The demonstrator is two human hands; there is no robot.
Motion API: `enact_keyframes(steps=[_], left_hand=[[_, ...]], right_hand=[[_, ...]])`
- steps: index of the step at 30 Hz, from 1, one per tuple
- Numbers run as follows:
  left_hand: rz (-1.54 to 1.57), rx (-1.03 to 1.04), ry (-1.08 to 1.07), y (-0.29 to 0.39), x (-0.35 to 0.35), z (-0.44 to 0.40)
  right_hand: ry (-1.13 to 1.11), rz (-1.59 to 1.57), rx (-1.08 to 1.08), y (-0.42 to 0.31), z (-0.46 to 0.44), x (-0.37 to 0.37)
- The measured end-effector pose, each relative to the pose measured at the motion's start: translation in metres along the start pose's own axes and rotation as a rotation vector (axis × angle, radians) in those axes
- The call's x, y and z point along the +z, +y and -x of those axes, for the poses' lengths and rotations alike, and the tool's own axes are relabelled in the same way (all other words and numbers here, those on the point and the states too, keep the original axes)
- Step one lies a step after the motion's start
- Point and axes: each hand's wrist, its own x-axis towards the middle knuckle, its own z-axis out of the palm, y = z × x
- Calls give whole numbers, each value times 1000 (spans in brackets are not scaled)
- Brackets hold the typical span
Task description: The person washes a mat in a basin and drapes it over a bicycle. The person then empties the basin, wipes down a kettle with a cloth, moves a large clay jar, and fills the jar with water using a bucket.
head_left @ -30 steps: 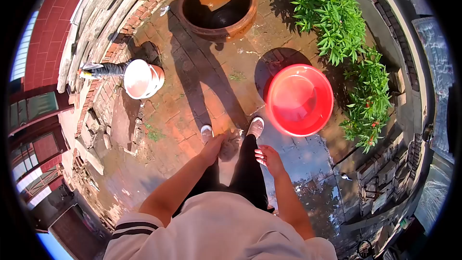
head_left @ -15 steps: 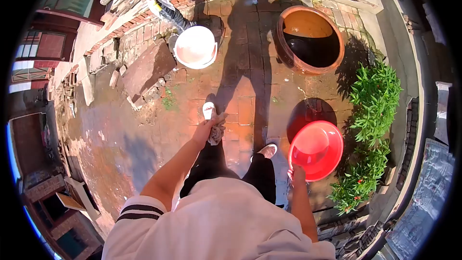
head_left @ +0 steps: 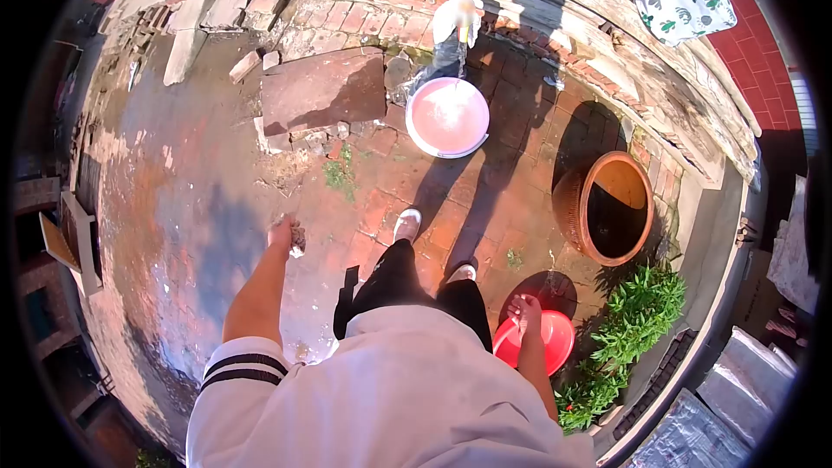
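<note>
Out to the left, above wet ground, my left hand (head_left: 281, 230) is closed around a crumpled greyish rag (head_left: 297, 243). My right hand (head_left: 525, 308) hangs low on the right, its fingers loosely bent, with nothing seen in them. It overlaps the far rim of a red plastic basin (head_left: 559, 340) in my view. I cannot make out any contact between hand and basin. The forearm hides part of the basin. Ahead, a white bucket (head_left: 448, 118) with pinkish light inside stands on the bricks.
Behind the bucket is an upright shape wrapped in white and dark cloth (head_left: 451, 39). A large brown clay vat (head_left: 572, 212) stands to the right, with green plants (head_left: 637, 312) nearer me. A stone slab (head_left: 321, 91) lies left of the bucket, and long timbers (head_left: 555, 9) line the back.
My view has swung left and my feet have shifted. My left hand has moved from before my leg out to the left, still gripping the rag. My right hand stays by the basin.
</note>
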Motion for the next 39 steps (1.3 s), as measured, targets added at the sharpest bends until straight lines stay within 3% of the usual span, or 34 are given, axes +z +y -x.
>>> enact_keyframes(steps=[3, 6, 9, 11, 14, 16, 19, 20, 22, 23, 24, 26, 27, 28, 31, 33, 34, 36, 39], left_hand=[[24, 55, 17, 7, 19, 16], [120, 111, 27, 2, 40, 39], [111, 126, 89, -4, 55, 84], [155, 116, 195, -23, 58, 110], [220, 66, 332, -69, 53, 139], [362, -2, 277, -134, 25, 126], [516, -160, 266, -233, -15, 129], [495, -177, 305, -265, -35, 114], [475, -214, 399, -307, -54, 116], [485, -176, 415, -314, -51, 133], [510, -137, 446, -294, -37, 162], [547, -6, 491, -246, -4, 235], [522, -10, 679, -222, 14, 258], [510, 70, 627, -215, 15, 280], [686, 104, 633, -257, -2, 295], [855, 5, 740, -270, -21, 321], [854, 42, 819, -284, -32, 326], [852, 104, 987, -322, -58, 338], [1036, 106, 1116, -362, -97, 375]], right_hand=[[-20, 191, -173, -83, 25, 50], [-103, 264, -166, -107, -2, 52], [-238, 297, -53, -116, -32, 33], [-211, 369, 32, -121, -45, 10], [-138, 366, 95, -124, -76, -28], [-191, 310, 91, -116, -127, -67], [-256, 384, 29, -141, -133, -80], [-142, 313, -24, -139, -139, -75], [-142, 324, 6, -147, -131, -67], [-150, 341, 19, -158, -128, -62], [-405, 236, 122, -152, -177, -81], [-252, 509, 125, -167, -168, -53], [-274, 492, 176, -181, -149, -38], [-362, 494, 218, -184, -153, -37], [-386, 521, 136, -218, -151, 6], [-355, 446, 77, -220, -127, 41], [-463, 481, 50, -221, -138, 54], [-674, 973, -310, -214, -165, 73], [-807, 1407, -534, -185, -164, 123]])
